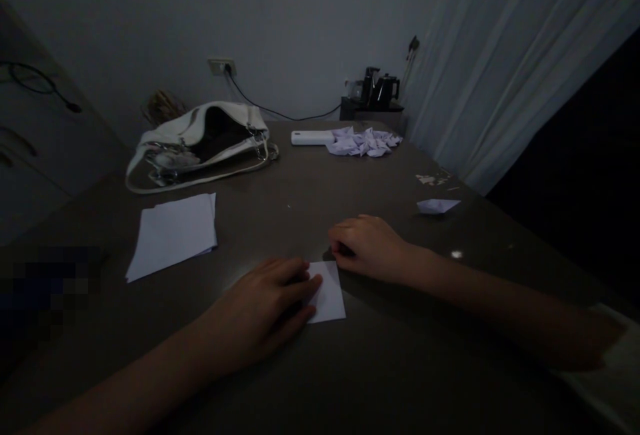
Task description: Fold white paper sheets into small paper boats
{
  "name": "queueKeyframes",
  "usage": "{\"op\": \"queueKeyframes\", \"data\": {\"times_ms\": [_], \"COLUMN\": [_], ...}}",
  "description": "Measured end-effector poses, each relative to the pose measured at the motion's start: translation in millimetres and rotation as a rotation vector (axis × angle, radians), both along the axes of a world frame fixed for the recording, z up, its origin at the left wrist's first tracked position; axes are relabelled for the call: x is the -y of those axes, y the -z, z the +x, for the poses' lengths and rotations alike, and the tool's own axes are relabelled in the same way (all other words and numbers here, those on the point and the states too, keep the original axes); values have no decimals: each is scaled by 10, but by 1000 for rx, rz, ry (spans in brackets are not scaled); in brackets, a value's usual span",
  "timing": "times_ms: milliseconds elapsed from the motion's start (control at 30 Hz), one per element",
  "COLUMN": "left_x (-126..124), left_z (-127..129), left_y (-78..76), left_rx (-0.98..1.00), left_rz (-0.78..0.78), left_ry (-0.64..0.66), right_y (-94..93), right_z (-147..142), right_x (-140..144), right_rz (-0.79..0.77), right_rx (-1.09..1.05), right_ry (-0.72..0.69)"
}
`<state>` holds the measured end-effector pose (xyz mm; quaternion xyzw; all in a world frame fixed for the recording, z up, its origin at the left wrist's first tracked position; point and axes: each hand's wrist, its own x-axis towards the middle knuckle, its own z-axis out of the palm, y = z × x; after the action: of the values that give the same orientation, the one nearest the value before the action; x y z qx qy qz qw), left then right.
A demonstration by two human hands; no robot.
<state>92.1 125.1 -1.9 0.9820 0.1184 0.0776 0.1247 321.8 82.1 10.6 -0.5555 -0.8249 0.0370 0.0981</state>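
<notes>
Lying to the far left of the folded sheet [327, 295], well apart from it: a paper stack [173, 234], flat on the table [390, 368], corners slightly fanned. Sitting behind the stack and further from the sheet: a pale handbag [200, 145], gaping open, strap looping toward the front.

Pressing down on the sheet's left part: the left hand [265, 312], palm down, fingers stretched nearly flat and close together, fingertips [313, 283] overlapping the paper's left edge. Not gripping, only holding flat.

Resting in the near middle of the table, between the two hands: the sheet itself, small, white, squarish, right half showing bare.

Touching the sheet's top right corner: the right hand [367, 245], knuckles up, fingers curled under toward the paper. Pinching or merely pressing at that corner, cannot tell, since the fingertips are tucking out of sight.

Lying far behind the sheet, near the table's back edge: a white bar-shaped object [313, 137], and just beside it to the right a crumpled paper heap [365, 142]. Standing behind the heap on a small dark stand: a kettle [383, 88], dim and hard to make out.

Sitting to the right of the sheet and a little behind the right hand, apart from it: one small folded scrap [437, 205]. Hanging further right, beyond the table edge: a pale curtain [500, 68].
</notes>
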Motion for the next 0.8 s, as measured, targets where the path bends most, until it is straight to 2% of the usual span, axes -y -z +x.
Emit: {"op": "queueKeyframes", "data": {"times_ms": [167, 267, 400, 467, 633, 800], "left_x": [-32, -45, -45, -44, -50, -54], "left_z": [3, 1, -9, -15, -24, -20], "left_y": [49, 77, 103, 108, 113, 114], "left_rx": [40, 67, 78, 77, 69, 81], "left_rz": [36, 38, 26, 20, 6, -21], "left_ry": [26, 27, 17, 16, 15, 12], "right_y": [229, 306, 301, 286, 259, 219], "right_z": [73, 81, 92, 104, 114, 53], "right_x": [-103, -127, -123, -114, -44, 94], "right_rz": [13, 49, 55, 47, 9, -20], "right_rx": [-183, -216, -224, -236, -249, -226], "right_ry": [144, 120, 97, 47, -194, -310]}}
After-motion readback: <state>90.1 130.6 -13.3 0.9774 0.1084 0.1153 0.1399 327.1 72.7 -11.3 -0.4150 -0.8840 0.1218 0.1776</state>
